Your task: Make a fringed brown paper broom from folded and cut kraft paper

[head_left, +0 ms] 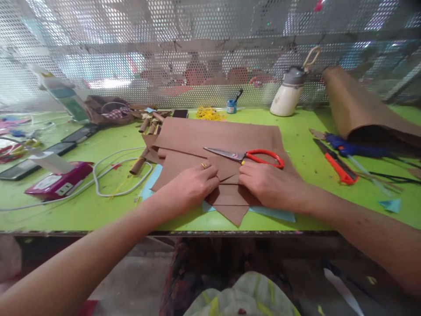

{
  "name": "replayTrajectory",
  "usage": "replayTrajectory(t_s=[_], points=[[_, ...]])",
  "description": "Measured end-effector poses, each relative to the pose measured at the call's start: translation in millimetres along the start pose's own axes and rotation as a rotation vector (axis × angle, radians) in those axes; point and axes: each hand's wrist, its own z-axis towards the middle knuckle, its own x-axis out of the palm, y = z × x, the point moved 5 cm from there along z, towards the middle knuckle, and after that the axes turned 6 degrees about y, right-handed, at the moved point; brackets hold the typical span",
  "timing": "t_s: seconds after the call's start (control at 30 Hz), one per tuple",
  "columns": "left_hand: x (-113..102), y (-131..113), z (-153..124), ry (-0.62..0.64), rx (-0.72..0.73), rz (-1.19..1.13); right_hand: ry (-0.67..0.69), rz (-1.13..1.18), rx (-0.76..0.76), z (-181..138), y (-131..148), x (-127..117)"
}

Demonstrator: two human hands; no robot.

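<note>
Several sheets of brown kraft paper [220, 134] lie stacked at the middle of the green table. Along their near side, my left hand [194, 184] has its fingers bent and closed on a smaller cut piece of brown paper [232, 197]. My right hand [263, 184] grips the same piece from the other side, its fingertips curled under and partly hidden. A narrow pointed flap shows between both hands. Scissors [245, 156] with red handles rest on the stack, just beyond my right hand. Light blue paper [272, 213] peeks out beneath the brown sheets.
At left are a purple power strip [62, 180] with a charger and a looped white cable [95, 175]. Rolled brown tubes [140, 162] lie beside the stack. A red cutter [338, 166], blue glue gun [351, 145], paper roll [348, 105] and white bottle [286, 96] stand right.
</note>
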Motion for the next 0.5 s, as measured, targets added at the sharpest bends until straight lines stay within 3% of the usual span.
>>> replayTrajectory(t_s=[0.13, 0.3, 0.43, 0.5], points=[[-4.2, 3.2, 2.3, 0.004, -0.055, -0.098, 0.0, -0.039, -0.001, -0.6, 6.3, -2.2], [-2.2, 23.9, 15.9, 0.006, -0.288, -0.366, -0.022, -0.084, 0.026, -0.3, 8.8, -2.3], [-9.7, 36.3, 19.3, -0.185, -0.475, -0.421, -0.085, -0.126, 0.03, -0.4, 5.8, -4.9], [-15.5, 37.9, 19.5, -0.269, -0.502, -0.448, -0.125, -0.145, 0.03, -1.1, 5.0, -7.8]])
